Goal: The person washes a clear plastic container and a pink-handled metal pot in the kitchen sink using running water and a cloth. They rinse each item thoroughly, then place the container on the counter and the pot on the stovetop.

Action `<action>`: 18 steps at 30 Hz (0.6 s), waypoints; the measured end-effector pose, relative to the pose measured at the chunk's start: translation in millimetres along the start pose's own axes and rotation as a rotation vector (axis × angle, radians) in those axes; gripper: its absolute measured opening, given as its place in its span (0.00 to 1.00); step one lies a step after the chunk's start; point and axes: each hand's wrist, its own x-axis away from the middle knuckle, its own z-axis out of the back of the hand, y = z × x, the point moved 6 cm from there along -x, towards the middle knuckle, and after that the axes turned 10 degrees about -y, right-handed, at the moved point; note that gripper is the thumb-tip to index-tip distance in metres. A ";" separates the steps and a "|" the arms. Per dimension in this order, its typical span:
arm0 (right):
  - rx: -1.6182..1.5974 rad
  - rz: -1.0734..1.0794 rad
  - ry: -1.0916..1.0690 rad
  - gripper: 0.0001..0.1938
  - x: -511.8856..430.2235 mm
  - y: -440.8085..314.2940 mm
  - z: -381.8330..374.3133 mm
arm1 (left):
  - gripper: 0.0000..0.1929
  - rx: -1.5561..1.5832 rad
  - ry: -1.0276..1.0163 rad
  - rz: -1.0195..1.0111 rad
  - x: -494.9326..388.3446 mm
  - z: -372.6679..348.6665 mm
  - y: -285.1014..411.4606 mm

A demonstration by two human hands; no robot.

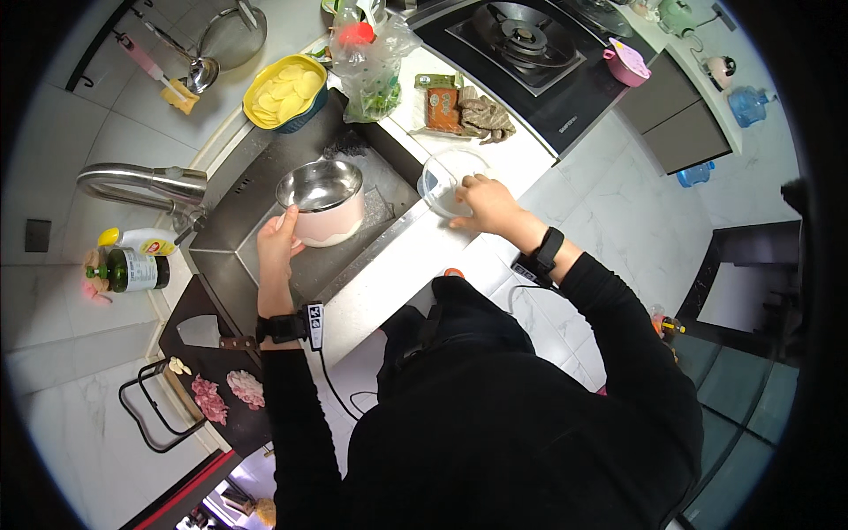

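My left hand (277, 242) grips the handle at the side of a small pink pot (328, 222) with a shiny steel interior. The pot is tilted towards me, over the stainless steel sink (238, 215). My right hand (487, 204) is over a clear round lid or shallow bowl (445, 173) at the counter's front edge. Its fingers are curled at the near right part of that clear piece; whether they grip it or only touch it cannot be told.
A yellow-lined basket of sliced potatoes (288, 93), a plastic bag (371, 66) and an orange packet (442, 109) stand behind the sink. The faucet (149, 182) rises at left. A cleaver (202, 331) lies on the dark board (232, 371) beside chopped meat (209, 399). A gas stove (523, 40) is at the upper right.
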 end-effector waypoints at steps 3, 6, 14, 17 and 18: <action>0.094 0.100 -0.025 0.14 8.1 12.3 -17.1 | 0.16 -0.665 0.078 -0.242 1.8 -8.9 31.7; 0.136 0.211 -0.046 0.12 1.1 4.4 -13.1 | 0.10 -1.366 0.195 -0.237 7.4 -19.6 44.4; -0.718 0.189 0.267 0.11 -36.3 -18.9 67.2 | 0.09 -2.405 0.038 0.072 -7.3 -11.0 -1.6; -1.576 0.211 0.128 0.12 -65.0 -28.9 52.0 | 0.11 -2.535 0.097 0.149 -13.0 -3.1 -27.1; -1.762 0.180 0.071 0.11 -74.7 -30.4 44.9 | 0.11 -2.584 0.036 0.242 -16.7 0.6 -36.4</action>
